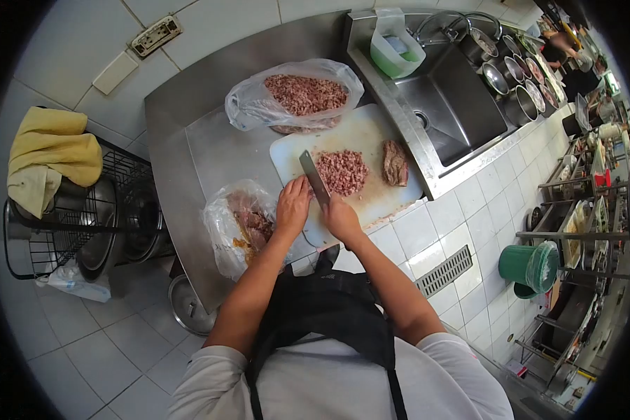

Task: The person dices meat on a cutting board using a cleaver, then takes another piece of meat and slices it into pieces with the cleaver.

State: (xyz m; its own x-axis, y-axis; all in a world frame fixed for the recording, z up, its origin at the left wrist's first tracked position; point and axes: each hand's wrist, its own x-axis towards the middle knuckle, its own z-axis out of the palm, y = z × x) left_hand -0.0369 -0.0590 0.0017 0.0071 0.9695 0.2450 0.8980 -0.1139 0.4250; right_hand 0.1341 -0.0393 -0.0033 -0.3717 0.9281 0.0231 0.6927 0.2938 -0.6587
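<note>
"I've got a white-tiled kitchen on my feed, with a steel table (203, 154) against the wall. Where's the knife (313, 175)?"

"Over the left part of the cutting board (364, 126). I see the right hand (340, 215) closed round its handle."

"Which way does it lie?"

"Its blade points from that hand toward the board's far left corner. The left hand (294, 205) sits just left of the blade, over the board's left edge; the chopped meat (343, 173) lies on the blade's other side."

"And around that?"

"A longer meat piece (395, 164) near the board's right edge, a bag of chopped meat (306, 94) at its far edge, a bag of meat pieces (248, 222) off its left side, the sink (462, 112) beyond its right."

"What can't you make out?"

"The left fingers bend down, but I can't tell whether they grip anything. The knife's handle is covered, and the shelves (577, 236) well right of the board are too small to read."
</note>
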